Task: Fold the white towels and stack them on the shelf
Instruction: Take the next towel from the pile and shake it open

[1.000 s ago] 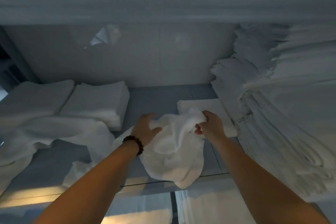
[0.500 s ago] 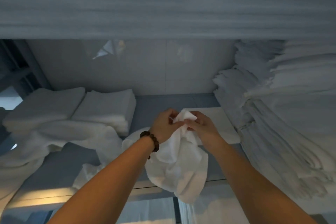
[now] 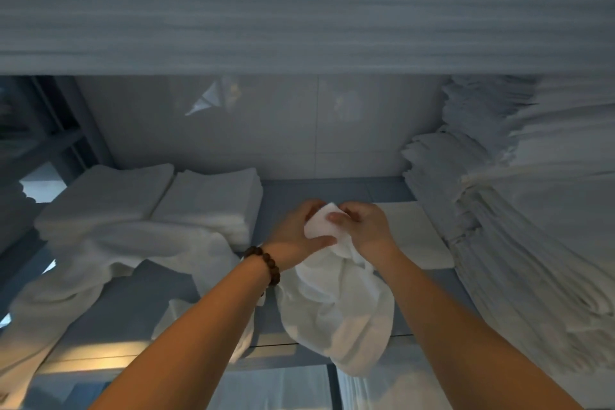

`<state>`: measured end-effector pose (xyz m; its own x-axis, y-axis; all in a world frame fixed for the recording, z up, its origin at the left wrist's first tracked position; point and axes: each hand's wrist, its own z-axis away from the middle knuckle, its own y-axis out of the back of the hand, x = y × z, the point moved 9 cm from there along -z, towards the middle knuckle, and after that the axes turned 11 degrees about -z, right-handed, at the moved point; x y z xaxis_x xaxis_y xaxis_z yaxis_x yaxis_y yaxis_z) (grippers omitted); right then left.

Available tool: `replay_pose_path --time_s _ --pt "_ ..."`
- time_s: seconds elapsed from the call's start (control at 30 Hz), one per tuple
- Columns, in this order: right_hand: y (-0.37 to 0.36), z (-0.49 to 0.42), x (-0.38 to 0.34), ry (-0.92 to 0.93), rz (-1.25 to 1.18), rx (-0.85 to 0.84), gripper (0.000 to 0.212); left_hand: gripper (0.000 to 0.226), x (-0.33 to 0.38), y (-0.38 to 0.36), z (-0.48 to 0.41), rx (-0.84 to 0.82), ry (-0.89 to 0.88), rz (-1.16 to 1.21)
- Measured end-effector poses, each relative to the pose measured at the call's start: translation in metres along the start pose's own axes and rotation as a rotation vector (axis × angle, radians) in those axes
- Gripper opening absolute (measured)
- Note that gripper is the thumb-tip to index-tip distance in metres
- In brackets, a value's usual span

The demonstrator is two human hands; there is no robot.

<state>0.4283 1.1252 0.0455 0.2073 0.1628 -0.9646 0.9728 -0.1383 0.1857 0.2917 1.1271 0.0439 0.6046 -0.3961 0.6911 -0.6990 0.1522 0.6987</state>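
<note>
Two hands met over the shelf [image 3: 332, 188], both holding one white towel [image 3: 336, 303]. The left hand [image 3: 294, 231] gripped the towel's upper corner, fingers curled behind the cloth and the thumb laid across its lower front. The right hand [image 3: 367, 226] pinched the same corner from the other side, thumb pressed on the front face and fingers bent round behind. The two hands were almost touching. Below them the rest of the towel hung bunched and unfolded, and its lowest fold dropped past the shelf's front edge.

One beaded bracelet [image 3: 264, 261] circled the left wrist.

On the left of the shelf sat two folded stacks [image 3: 213, 196] side by side, their inner edges touching. In front of them one loose towel [image 3: 100, 260] lay crumpled, and it trailed off the front left of the shelf. Another white fold showed behind the left forearm; whether it belonged to the loose towel or the held one could not be told.

Just right of the right hand lay one flat folded towel [image 3: 412, 233] on the shelf. Beside it, along the right side, rose one tall pile [image 3: 515, 210] of many folded white linens, too many and too blurred to count.

One upper shelf [image 3: 299, 27] ran across the top of the view, carrying more stacked white linens. A pale tiled back wall [image 3: 266, 130] closed the space behind.
</note>
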Motion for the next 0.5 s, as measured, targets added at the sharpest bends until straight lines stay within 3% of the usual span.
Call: replay_pose_path --time_s 0.1,0.2,0.27,0.37,0.5 --pt "-0.015 -0.001 -0.005 0.002 -0.070 -0.025 0.018 0.014 0.013 0.014 -0.004 0.094 -0.010 -0.018" --pt "-0.010 -0.001 -0.009 0.058 -0.043 0.027 0.008 0.039 0.008 0.031 -0.007 0.195 0.002 -0.009" --pt "-0.006 -0.001 0.000 0.039 -0.067 0.036 0.010 0.037 0.007 0.042 -0.006 0.218 0.018 -0.022" --pt "-0.005 0.000 0.022 0.022 0.163 -0.018 0.014 0.022 0.002 0.061 -0.005 0.299 0.072 -0.026" --pt "0.010 0.006 0.063 -0.005 0.418 0.026 0.009 0.021 -0.007 0.086 -0.002 0.391 0.095 -0.015"
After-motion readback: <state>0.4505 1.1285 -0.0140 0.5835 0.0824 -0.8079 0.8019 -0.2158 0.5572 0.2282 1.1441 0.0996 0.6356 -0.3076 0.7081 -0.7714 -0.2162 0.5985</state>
